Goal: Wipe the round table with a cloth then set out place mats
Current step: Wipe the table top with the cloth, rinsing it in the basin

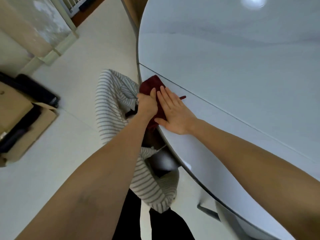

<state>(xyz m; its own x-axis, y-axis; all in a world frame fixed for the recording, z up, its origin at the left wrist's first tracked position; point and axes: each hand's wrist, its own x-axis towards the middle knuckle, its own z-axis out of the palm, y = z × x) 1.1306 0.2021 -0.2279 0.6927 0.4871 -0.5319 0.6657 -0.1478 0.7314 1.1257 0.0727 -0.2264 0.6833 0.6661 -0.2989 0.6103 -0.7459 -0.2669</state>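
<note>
A dark red cloth point(152, 84) lies on the rim of the round grey table point(242, 58), partly hanging over the edge. My left hand point(147, 104) grips the cloth at the table's edge, fingers curled round it. My right hand point(173, 111) lies flat on the cloth with straight fingers, pressing it onto the tabletop. A thin loop of the cloth point(182, 97) sticks out past my right fingers. No place mats are in view.
A seam point(225, 110) runs across the tabletop. A striped grey-and-white garment point(110, 101) hangs beside the table's edge. A cardboard box point(19, 122) with dark items sits on the pale floor at left. A chair frame point(207, 210) shows under the table.
</note>
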